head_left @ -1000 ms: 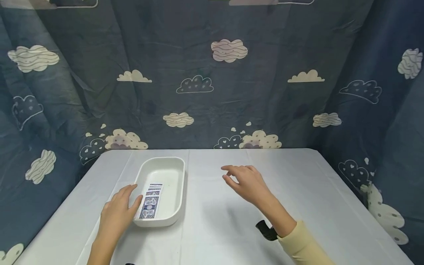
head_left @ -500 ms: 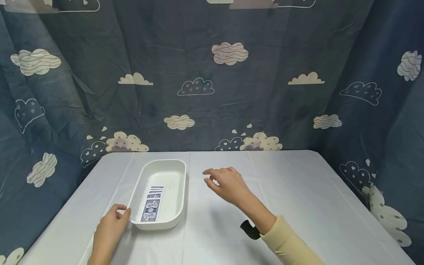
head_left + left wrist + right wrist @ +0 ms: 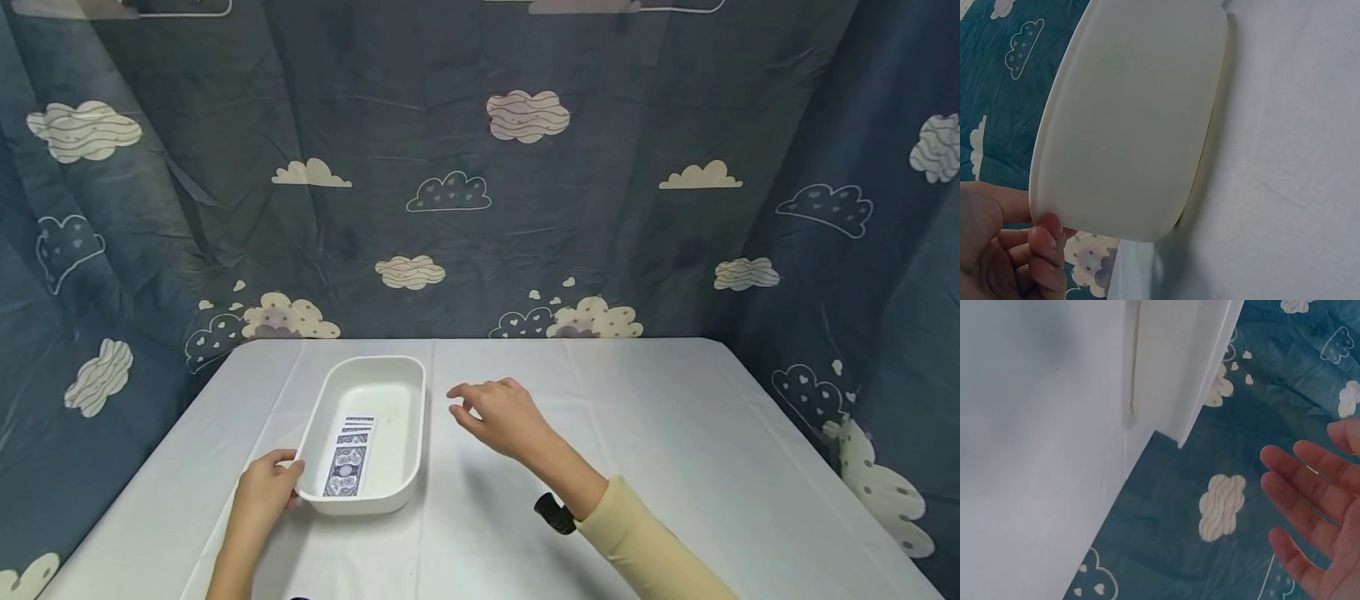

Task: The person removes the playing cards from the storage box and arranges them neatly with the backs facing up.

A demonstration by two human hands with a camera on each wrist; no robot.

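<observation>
A white rectangular tray [image 3: 401,433] with rounded corners sits on the table. Inside it, along the left half, playing cards [image 3: 347,468] with blue patterned backs lie overlapping in a row. My left hand [image 3: 262,492] pinches the tray's rim near the front left corner. In the left wrist view the fingers [image 3: 1044,250] curl at the rim, by the tray's outer wall [image 3: 1129,137]. To the right of the tray my right hand [image 3: 498,417] hovers over the table with nothing in it. Its fingers [image 3: 1297,506] are relaxed and apart from the tray in the right wrist view.
The table [image 3: 637,433] has a white cover. A dark blue curtain [image 3: 570,225] with cloud prints hangs behind it and at both sides. A black strap [image 3: 555,512] shows at the right wrist.
My left hand has moved from beside the tray's left edge to a pinch on its rim near the front corner. The right hand has come left, closer to the tray.
</observation>
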